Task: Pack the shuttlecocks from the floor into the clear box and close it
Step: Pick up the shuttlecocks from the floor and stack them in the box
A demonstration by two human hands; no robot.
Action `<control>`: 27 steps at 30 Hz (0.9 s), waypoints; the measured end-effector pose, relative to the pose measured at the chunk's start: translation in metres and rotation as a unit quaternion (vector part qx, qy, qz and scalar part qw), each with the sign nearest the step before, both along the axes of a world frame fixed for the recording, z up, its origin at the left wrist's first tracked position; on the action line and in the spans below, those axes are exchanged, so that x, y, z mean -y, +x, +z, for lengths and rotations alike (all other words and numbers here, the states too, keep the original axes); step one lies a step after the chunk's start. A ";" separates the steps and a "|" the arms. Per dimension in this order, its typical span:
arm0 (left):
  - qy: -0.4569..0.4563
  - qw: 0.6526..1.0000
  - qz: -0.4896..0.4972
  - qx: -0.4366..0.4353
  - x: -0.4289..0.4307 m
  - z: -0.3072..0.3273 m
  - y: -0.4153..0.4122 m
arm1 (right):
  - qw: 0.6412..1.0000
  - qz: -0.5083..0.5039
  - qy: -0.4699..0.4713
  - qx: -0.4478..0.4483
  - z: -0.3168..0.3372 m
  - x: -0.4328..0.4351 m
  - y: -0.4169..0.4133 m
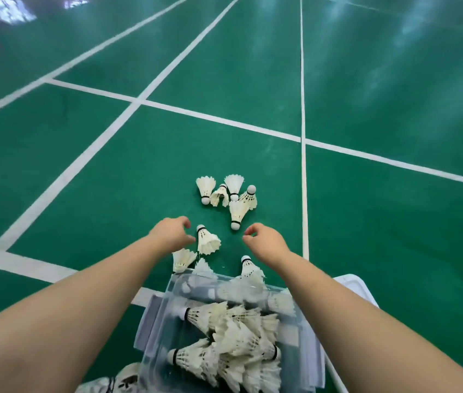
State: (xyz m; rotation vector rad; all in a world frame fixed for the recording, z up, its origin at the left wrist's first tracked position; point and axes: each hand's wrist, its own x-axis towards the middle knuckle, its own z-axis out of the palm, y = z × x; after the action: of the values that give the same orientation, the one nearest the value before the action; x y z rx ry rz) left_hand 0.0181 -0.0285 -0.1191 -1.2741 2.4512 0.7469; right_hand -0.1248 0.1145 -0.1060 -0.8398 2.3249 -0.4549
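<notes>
A clear plastic box point(168, 296) stands open on the green floor just below me, with several white shuttlecocks point(233, 333) piled inside. Beyond its far edge lie loose shuttlecocks: one point(207, 241) between my hands, one point(182, 259) by my left wrist, one point(248, 268) under my right wrist. A cluster of several more point(231, 194) lies farther out. My left hand point(169, 234) hovers with curled, spread fingers, its fingertips right beside the near shuttlecock. My right hand point(265, 241) hangs over the floor with loosely curled fingers, holding nothing.
A white lid point(355, 285) lies on the floor to the right of the box, partly hidden by my right forearm. White court lines point(304, 165) cross the green floor. Patterned fabric point(117, 381) shows at the bottom edge.
</notes>
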 end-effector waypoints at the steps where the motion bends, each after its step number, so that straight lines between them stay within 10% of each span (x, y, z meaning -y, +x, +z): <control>1: 0.010 1.000 -0.012 0.022 0.005 -0.012 0.002 | 1.000 0.019 0.017 0.003 -0.010 0.010 -0.002; 16: -0.022 0.994 -0.099 -0.028 0.033 -0.111 0.001 | 0.978 0.115 0.146 -0.097 -0.114 0.095 0.017; 27: -0.051 0.972 0.013 -0.229 -0.002 0.001 -0.013 | 0.993 0.003 -0.002 -0.117 -0.023 0.050 0.025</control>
State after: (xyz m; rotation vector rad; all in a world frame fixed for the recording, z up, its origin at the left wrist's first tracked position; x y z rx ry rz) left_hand 0.0052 -0.0268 -0.1178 -1.2886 2.8699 1.0314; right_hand -0.0996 0.0647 -0.1286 -0.9455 2.5338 -0.3752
